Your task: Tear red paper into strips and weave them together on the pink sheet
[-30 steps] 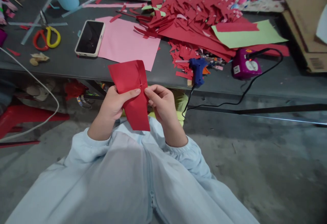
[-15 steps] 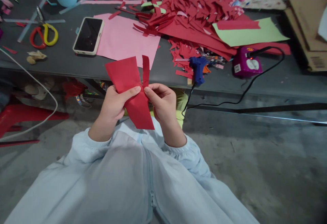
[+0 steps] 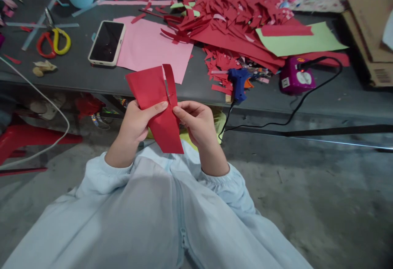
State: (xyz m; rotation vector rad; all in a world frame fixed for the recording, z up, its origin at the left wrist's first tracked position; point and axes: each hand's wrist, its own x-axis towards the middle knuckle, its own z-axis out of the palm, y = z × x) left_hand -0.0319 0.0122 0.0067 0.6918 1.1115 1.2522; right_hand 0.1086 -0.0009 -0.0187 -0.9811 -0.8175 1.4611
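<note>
Paper sheet [image 3: 149, 87], red and partly split down its right side, held before a cluttered table [image 3: 201, 78].

Nearest, the left hand [image 3: 138, 119] clasps the sheet, thumb flat on top and fingers curled behind; the right hand [image 3: 198, 119] pinches its right edge between thumb and fingertips. The narrow strip [image 3: 170, 81] there, splayed wider half a second ago, now leans back toward the sheet; it appears joined lower down, so the split looks unfinished. Beyond, a blue hot glue gun [image 3: 238, 81] lies near the table's edge, its black cord [image 3: 226, 123] hanging beside the right hand. Past these sit a pink sheet [image 3: 153, 50], overlapping smartphone [image 3: 107, 43], scissors [image 3: 55, 39] and heaped red paper scraps [image 3: 230, 11].
</note>
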